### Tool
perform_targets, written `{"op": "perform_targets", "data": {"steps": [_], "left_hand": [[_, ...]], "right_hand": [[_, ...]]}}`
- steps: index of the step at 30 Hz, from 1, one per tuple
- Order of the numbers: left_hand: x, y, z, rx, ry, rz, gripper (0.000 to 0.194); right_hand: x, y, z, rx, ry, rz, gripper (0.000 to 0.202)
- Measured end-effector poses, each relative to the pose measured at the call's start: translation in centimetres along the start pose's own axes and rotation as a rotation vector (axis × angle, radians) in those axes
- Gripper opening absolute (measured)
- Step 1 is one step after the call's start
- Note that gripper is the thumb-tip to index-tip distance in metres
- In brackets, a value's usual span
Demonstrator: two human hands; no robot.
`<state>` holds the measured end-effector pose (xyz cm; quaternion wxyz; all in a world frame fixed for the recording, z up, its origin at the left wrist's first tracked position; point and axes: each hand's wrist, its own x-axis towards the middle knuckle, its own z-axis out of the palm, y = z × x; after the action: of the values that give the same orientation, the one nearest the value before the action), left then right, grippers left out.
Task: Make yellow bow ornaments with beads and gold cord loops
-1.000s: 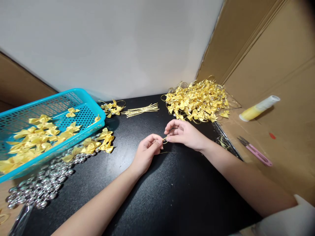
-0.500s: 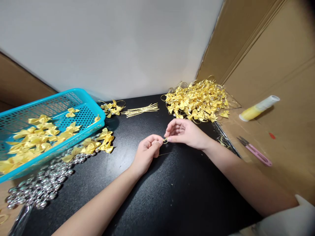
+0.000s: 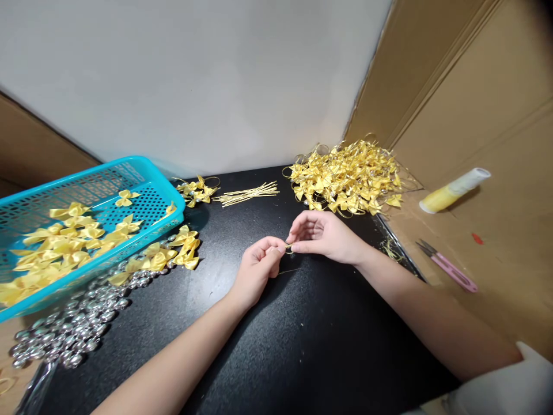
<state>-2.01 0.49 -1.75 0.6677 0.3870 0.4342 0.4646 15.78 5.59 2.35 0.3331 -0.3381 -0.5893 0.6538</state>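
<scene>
Over the middle of the black table (image 3: pixel 254 357), my left hand (image 3: pixel 261 268) pinches a thin gold cord (image 3: pixel 288 248) between thumb and index finger. Right beside it, my right hand (image 3: pixel 317 233) grips the same cord with thumb and fingertips, its other fingers curled. A small loop of the cord shows between the two hands, mostly covered by the fingertips. One loose end of cord sticks out below my left hand, towards the right. Behind the hands lies a bundle of straight gold cords (image 3: pixel 248 194).
A turquoise basket (image 3: pixel 170 216) with yellow bows stands at left, silver bells (image 3: pixel 71 328) beside it. More bows (image 3: pixel 185 248) lie near its corner. A heap of corded bows (image 3: pixel 345 176) is at back right. Pink-handled snips (image 3: pixel 451 271) and a yellow-white tube (image 3: pixel 453 190) lie on cardboard.
My right hand has shifted very slightly left, closer to my left fingertips, and the cord loop between them shows less. My left hand stays in place.
</scene>
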Motion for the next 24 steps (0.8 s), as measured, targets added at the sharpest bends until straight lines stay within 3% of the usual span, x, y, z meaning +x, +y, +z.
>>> {"op": "perform_targets", "data": {"steps": [15, 24], "left_hand": [[-0.08, 0.13, 0.06, -0.014, -0.016, -0.011, 0.027], [-0.04, -0.07, 0.09, 0.028, -0.024, 0.000, 0.027]], "right_hand": [[0.11, 0.02, 0.03, -0.010, 0.086, -0.030, 0.030], [0.27, 0.30, 0.28, 0.102, 0.114, 0.032, 0.027]]}}
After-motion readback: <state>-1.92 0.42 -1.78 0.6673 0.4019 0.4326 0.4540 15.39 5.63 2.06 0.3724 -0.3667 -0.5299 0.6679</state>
